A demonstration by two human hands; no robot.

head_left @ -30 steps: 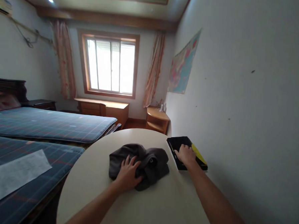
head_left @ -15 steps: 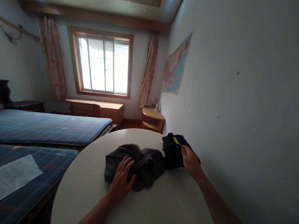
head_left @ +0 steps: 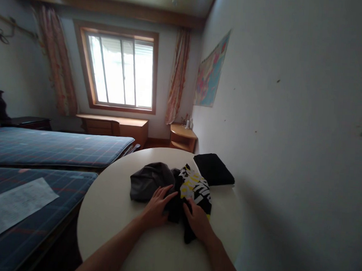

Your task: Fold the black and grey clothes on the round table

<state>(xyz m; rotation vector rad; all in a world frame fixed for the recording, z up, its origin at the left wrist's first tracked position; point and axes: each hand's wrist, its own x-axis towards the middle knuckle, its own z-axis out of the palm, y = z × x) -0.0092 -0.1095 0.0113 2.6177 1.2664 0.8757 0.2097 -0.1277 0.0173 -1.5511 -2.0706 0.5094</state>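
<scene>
A crumpled dark grey garment (head_left: 150, 182) lies on the white round table (head_left: 112, 229). My left hand (head_left: 158, 204) rests on its right side, fingers stretched out over the cloth where it meets black fabric. Against it on the right lies a rumpled black garment with white and yellow print (head_left: 198, 189). My right hand (head_left: 197, 219) grips the near part of this printed garment, thumb and fingers closed on the black cloth. A dark end of it hangs below the fingers. Behind, a flat folded black cloth (head_left: 214, 169) sits at the table's right edge.
Two beds with blue plaid mattresses (head_left: 61, 149) stand to the left, a sheet of paper (head_left: 16, 205) on the nearer one. A wall (head_left: 288, 177) runs close along the right. A desk (head_left: 133, 127) and a corner shelf (head_left: 183, 130) are under the window.
My right hand has moved left and nearer, bringing the printed black garment beside the grey one. The folded black cloth behind is now uncovered. My left hand has shifted right.
</scene>
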